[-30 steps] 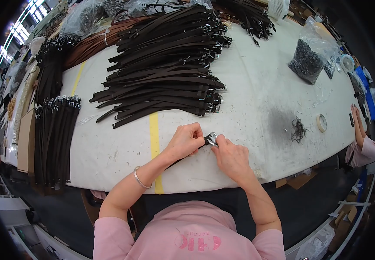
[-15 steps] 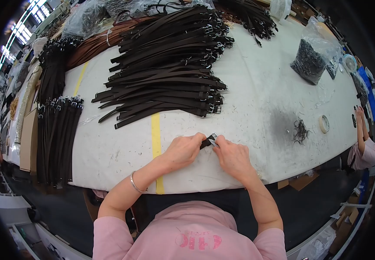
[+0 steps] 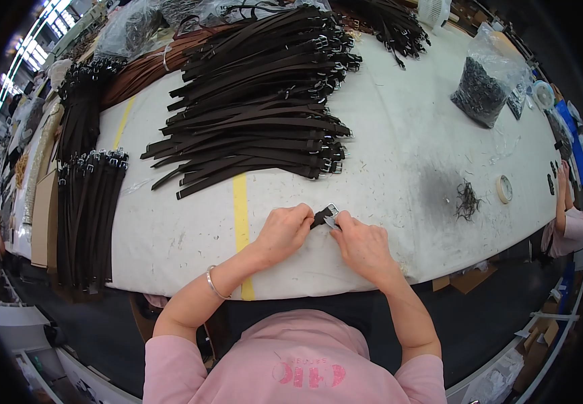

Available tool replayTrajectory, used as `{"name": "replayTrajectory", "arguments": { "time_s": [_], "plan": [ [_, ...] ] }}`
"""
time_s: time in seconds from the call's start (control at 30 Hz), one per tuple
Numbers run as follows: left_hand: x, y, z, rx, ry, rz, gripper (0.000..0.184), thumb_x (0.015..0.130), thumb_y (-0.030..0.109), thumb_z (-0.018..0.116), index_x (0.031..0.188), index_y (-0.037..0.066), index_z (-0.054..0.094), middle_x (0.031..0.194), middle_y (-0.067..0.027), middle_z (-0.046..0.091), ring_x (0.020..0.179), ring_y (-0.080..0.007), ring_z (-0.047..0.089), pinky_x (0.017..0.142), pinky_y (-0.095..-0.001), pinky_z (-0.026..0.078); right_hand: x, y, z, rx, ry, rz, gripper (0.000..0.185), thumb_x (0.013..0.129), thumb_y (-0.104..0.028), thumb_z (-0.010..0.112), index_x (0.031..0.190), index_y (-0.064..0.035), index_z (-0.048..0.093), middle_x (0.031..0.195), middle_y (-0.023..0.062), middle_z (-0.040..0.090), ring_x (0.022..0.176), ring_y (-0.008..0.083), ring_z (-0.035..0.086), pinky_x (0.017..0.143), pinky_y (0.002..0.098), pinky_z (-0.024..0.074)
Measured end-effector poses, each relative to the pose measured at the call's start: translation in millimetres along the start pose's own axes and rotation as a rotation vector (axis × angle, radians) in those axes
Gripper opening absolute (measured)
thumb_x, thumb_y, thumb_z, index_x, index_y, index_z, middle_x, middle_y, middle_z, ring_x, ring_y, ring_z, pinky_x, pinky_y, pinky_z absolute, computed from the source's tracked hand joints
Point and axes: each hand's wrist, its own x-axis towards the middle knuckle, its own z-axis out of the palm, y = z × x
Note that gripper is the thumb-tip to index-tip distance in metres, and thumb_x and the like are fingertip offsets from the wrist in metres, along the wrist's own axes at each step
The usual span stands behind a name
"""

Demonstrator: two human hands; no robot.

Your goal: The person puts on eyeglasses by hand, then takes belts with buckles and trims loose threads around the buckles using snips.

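Observation:
My left hand (image 3: 283, 232) is closed on a short dark belt end (image 3: 322, 217), pinched between thumb and fingers. A silver buckle (image 3: 332, 208) sits at the tip of that piece. In my right hand (image 3: 364, 248), closed, is a small silver tool (image 3: 332, 223) that looks like thread snips; its tip is against the strap just below the buckle. The rest of the belt is hidden by my left hand. Beyond my hands lies a wide pile of dark belts (image 3: 258, 114), their buckles mostly toward the right.
More belts (image 3: 93, 215) hang over the table's left edge, near a brown bundle (image 3: 147, 64). On the right are a dark thread clump (image 3: 467, 200), a tape roll (image 3: 503, 189) and a plastic bag of small dark pieces (image 3: 482, 91). Another person's arm (image 3: 561, 202) reaches in at far right.
The belt end has turned slightly in my left hand, so the buckle shows more fully. My hands stay nearly in place. At far right the other person's hands have shifted a little.

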Motion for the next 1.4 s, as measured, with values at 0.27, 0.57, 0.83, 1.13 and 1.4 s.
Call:
{"name": "replayTrajectory", "arguments": {
  "time_s": [0.27, 0.57, 0.83, 1.13, 1.4],
  "plan": [
    [6, 3, -5, -0.074, -0.079, -0.150, 0.009, 0.084, 0.004, 0.054, 0.084, -0.005, 0.057, 0.064, -0.0171, 0.059, 0.055, -0.0249, 0.057, 0.054, -0.0326, 0.044, -3, -8, 1, -0.050, -0.003, -0.012, 0.020, 0.087, -0.020, 0.056, 0.089, -0.0037, 0.045, 0.071, 0.0126, 0.062, 0.057, 0.0336, 0.062, 0.048, 0.0433, 0.0463],
    [7, 4, -8, -0.072, -0.115, -0.176, 0.010, 0.084, 0.005, 0.053, 0.084, -0.004, 0.056, 0.066, -0.0184, 0.059, 0.058, -0.0280, 0.058, 0.056, -0.0346, 0.044, -1, -15, 0, -0.109, 0.023, -0.021, 0.018, 0.086, -0.020, 0.057, 0.086, -0.0047, 0.046, 0.068, 0.0111, 0.061, 0.054, 0.0309, 0.062, 0.045, 0.0410, 0.0458],
    [7, 3, -8, -0.078, -0.114, -0.165, 0.011, 0.084, 0.006, 0.052, 0.084, -0.004, 0.056, 0.067, -0.0193, 0.059, 0.061, -0.0315, 0.058, 0.057, -0.0373, 0.044, 0, -15, 2, -0.140, 0.046, -0.057, 0.015, 0.086, -0.019, 0.055, 0.085, -0.0061, 0.047, 0.066, 0.0096, 0.060, 0.051, 0.0285, 0.061, 0.043, 0.0392, 0.0446],
    [7, 2, -7, -0.079, -0.112, -0.152, 0.011, 0.085, 0.006, 0.051, 0.084, -0.004, 0.055, 0.066, -0.0197, 0.059, 0.060, -0.0326, 0.058, 0.057, -0.0380, 0.044, 2, -11, 4, -0.116, 0.057, -0.088, 0.014, 0.087, -0.018, 0.054, 0.084, -0.0066, 0.047, 0.065, 0.0089, 0.059, 0.051, 0.0284, 0.060, 0.043, 0.0393, 0.0445],
    [8, 4, -9, -0.087, -0.139, -0.190, 0.009, 0.085, 0.004, 0.051, 0.085, -0.004, 0.055, 0.064, -0.0183, 0.058, 0.058, -0.0292, 0.057, 0.056, -0.0360, 0.043, -1, -16, 1, -0.113, 0.042, -0.056, 0.016, 0.086, -0.020, 0.056, 0.085, -0.0067, 0.046, 0.066, 0.0094, 0.059, 0.052, 0.0294, 0.061, 0.044, 0.0398, 0.0448]
  ]
}}
